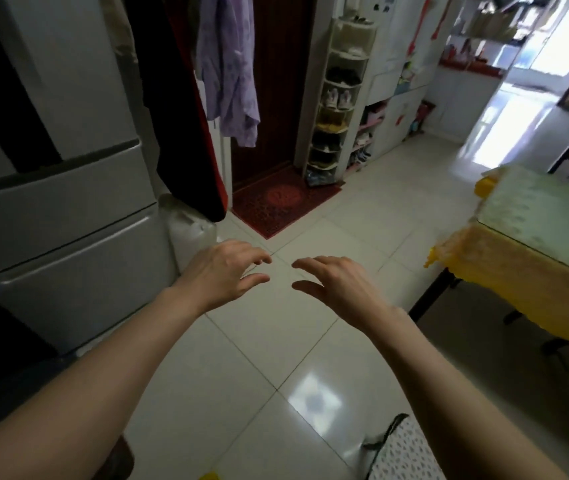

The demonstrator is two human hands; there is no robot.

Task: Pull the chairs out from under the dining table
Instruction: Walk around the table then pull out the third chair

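Meanwhile both empty hands hover beside table edge.

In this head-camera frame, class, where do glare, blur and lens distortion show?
Head view: daylight blows out the doorway top right; glare patch on the floor tiles; dining table edge smeared by motion blur; fridge edges lean with wide-angle distortion.
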